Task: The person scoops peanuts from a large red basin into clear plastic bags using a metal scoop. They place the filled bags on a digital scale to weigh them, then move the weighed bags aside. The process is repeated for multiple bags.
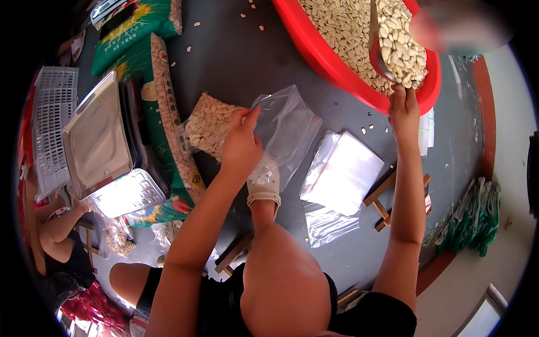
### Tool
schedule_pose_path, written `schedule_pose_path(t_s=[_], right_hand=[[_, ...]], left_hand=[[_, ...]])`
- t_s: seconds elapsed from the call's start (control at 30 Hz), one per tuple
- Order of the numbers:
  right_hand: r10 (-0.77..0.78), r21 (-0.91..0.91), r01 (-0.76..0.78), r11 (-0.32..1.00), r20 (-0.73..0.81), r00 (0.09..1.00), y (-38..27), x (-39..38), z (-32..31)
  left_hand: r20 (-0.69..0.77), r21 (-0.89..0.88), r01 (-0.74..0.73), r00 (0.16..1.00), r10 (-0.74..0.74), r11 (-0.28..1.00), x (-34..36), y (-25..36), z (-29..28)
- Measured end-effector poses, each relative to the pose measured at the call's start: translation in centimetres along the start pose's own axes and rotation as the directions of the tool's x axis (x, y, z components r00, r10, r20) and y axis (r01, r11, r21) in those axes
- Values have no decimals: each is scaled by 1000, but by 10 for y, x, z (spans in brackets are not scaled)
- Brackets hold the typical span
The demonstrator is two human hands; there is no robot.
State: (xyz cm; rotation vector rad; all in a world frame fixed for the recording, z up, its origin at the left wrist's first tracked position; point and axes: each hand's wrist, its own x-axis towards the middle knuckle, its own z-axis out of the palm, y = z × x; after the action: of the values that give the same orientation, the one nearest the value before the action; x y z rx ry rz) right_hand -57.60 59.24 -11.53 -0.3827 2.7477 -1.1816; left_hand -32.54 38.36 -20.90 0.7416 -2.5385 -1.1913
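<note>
Left hand (242, 140) pinches an empty clear bag (291, 132); right hand (404, 109) grips a scoop (378, 60) heaped with beans (400, 48) at the red tub (325, 68). Filled bag (209, 124) just left of left hand. Judged: one bag filled, held bag to fill, loose bags (343, 171) between hands unused.

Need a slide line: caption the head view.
Left hand holds a clear bag; right hand grips a loaded scoop at the red tub.

Counted: one red basin (306, 42), one metal scoop (374, 53), one held clear plastic bag (287, 129), at least two bean-filled bags (206, 126), two green sacks (152, 121), one weighing scale (98, 135), one white perforated basket (54, 123).
</note>
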Motion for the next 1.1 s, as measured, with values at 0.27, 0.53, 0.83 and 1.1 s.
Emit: schedule_pose_path(t_s=[0.27,0.53,0.83,1.1], right_hand=[[-56,-7,60,998,259,964,7,-119,-33],[83,-173,8,985,512,855,52,-196,-9],[59,-348,169,922,559,827,54,-200,7],[35,-611,501,613,655,755,-10,-140,19]], left_hand=[[86,4,-17,996,17,1000,23,24,16],[271,-181,-199,931,244,963,26,46,10],[646,-191,-223,704,293,956,-13,76,29],[600,-392,-26,751,277,920,-17,71,41]])
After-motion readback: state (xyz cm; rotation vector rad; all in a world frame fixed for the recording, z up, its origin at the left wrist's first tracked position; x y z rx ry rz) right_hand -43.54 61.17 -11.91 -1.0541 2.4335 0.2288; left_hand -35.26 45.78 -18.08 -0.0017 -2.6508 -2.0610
